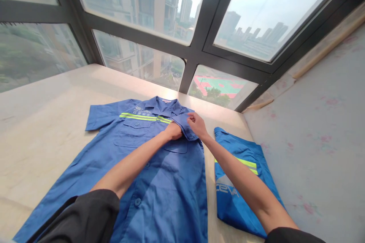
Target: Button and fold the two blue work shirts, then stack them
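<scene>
A blue short-sleeved work shirt [168, 174] lies front up on the pale surface, collar toward the window, with yellow-green reflective stripes and buttons down the front. Its right-side sleeve is folded inward over the chest. My left hand [173, 131] is closed at the edge of that sleeve, its fingertips partly hidden by the cloth. At the shoulder side of the fold, my right hand [197, 124] pinches the fabric. The other sleeve [101, 115] lies spread out flat at the left.
A folded brighter blue garment [242, 148] with a reflective stripe lies right of the shirt, partly under my right forearm. Dark-framed windows [196, 45] border the pale surface [57, 114] at the back. A flower-patterned wall [319, 140] stands at the right.
</scene>
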Demonstrator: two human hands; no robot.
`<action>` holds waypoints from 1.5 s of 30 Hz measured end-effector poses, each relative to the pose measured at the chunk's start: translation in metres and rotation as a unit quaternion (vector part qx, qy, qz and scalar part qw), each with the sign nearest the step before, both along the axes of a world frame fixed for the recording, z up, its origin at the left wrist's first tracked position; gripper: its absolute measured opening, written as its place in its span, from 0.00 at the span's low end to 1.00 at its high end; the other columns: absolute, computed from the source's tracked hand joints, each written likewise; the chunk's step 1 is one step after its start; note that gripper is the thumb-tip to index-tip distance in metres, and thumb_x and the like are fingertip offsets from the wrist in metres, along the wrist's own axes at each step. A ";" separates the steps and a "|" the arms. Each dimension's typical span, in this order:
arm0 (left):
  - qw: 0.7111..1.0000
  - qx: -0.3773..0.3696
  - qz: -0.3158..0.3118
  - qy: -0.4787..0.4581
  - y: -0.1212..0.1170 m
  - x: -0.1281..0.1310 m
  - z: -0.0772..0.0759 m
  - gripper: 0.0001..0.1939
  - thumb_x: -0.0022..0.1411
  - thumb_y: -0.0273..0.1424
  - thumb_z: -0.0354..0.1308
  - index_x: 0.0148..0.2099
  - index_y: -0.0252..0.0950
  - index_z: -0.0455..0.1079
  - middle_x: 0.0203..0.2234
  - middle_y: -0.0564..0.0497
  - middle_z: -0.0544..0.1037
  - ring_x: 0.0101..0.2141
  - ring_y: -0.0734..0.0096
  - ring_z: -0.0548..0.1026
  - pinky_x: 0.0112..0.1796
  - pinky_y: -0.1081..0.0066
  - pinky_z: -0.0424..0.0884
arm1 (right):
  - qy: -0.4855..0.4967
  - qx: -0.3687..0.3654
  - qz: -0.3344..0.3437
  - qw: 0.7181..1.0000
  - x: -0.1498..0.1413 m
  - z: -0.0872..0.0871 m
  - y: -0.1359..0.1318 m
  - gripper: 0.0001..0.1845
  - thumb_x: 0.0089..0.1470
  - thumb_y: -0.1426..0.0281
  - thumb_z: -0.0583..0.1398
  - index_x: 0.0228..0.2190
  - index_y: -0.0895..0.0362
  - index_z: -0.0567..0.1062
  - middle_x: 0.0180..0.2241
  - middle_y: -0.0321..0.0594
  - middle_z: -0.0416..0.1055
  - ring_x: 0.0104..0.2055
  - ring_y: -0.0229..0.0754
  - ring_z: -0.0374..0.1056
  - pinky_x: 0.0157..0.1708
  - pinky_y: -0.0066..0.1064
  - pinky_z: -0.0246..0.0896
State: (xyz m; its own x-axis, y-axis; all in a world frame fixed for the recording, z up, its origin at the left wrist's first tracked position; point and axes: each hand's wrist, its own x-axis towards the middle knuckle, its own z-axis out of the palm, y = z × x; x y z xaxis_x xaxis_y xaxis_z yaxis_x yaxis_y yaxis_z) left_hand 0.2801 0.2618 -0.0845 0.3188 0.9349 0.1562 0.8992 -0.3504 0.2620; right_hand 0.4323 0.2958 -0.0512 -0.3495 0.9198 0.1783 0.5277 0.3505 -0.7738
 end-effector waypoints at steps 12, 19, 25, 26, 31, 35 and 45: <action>0.996 0.079 -0.034 0.012 -0.019 -0.011 0.008 0.27 0.71 0.36 0.45 0.67 0.30 0.60 0.67 0.37 0.59 0.69 0.53 0.50 0.65 0.51 0.50 | -0.378 0.119 0.086 0.914 0.037 -0.065 -0.033 0.40 0.67 0.52 0.45 0.66 0.70 0.56 0.69 0.63 0.45 0.72 0.61 0.40 0.68 0.52 0.42; 0.998 -0.015 -0.048 0.049 -0.025 0.002 -0.017 0.33 0.73 0.45 0.41 0.71 0.30 0.54 0.69 0.37 0.54 0.69 0.50 0.50 0.66 0.48 0.44 | -0.409 0.090 0.097 0.903 0.053 -0.057 -0.037 0.43 0.68 0.48 0.41 0.69 0.70 0.50 0.71 0.59 0.39 0.73 0.58 0.37 0.68 0.50 0.40; 0.999 0.026 0.015 0.032 -0.049 -0.041 -0.002 0.34 0.73 0.46 0.41 0.71 0.27 0.52 0.68 0.37 0.56 0.69 0.51 0.49 0.66 0.54 0.47 | -0.411 0.091 0.117 0.900 0.059 -0.060 -0.031 0.45 0.67 0.48 0.41 0.68 0.72 0.49 0.71 0.60 0.37 0.73 0.58 0.36 0.69 0.48 0.39; 0.998 0.045 0.028 0.027 -0.056 -0.056 0.002 0.33 0.73 0.45 0.40 0.71 0.28 0.53 0.68 0.38 0.57 0.69 0.53 0.50 0.66 0.56 0.48 | -0.410 0.091 0.123 0.899 0.061 -0.062 -0.029 0.45 0.67 0.48 0.42 0.68 0.73 0.49 0.71 0.60 0.37 0.73 0.58 0.36 0.69 0.48 0.38; 0.974 0.087 0.209 0.018 -0.095 -0.159 0.017 0.33 0.70 0.38 0.44 0.71 0.26 0.49 0.68 0.34 0.56 0.69 0.56 0.51 0.65 0.58 0.51 | -0.430 0.092 0.144 0.887 0.067 -0.054 -0.020 0.43 0.67 0.51 0.47 0.67 0.74 0.53 0.70 0.62 0.40 0.73 0.58 0.39 0.69 0.48 0.42; 0.865 -0.033 0.491 -0.098 -0.119 -0.240 0.028 0.36 0.61 0.36 0.57 0.67 0.26 0.54 0.65 0.27 0.58 0.66 0.41 0.56 0.59 0.51 0.60 | -0.492 0.049 0.080 0.866 0.051 -0.026 -0.017 0.33 0.69 0.56 0.45 0.52 0.69 0.75 0.60 0.67 0.64 0.63 0.62 0.62 0.58 0.52 0.60; 0.702 -0.132 0.599 -0.362 -0.098 -0.287 0.029 0.20 0.51 0.41 0.69 0.36 0.32 0.69 0.27 0.45 0.77 0.28 0.62 0.76 0.26 0.69 0.67 | -0.289 0.264 0.219 0.894 -0.157 0.000 -0.070 0.24 0.63 0.64 0.56 0.56 0.63 0.70 0.61 0.56 0.65 0.62 0.55 0.62 0.61 0.43 0.57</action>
State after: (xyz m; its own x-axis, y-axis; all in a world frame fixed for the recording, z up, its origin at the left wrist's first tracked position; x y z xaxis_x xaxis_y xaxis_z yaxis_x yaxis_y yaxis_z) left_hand -0.0065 0.1638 -0.0557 -0.7937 0.4916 -0.3582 0.1043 0.6902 0.7161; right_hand 0.2750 0.2257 -0.0511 -0.8292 0.5134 0.2207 0.5087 0.8570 -0.0822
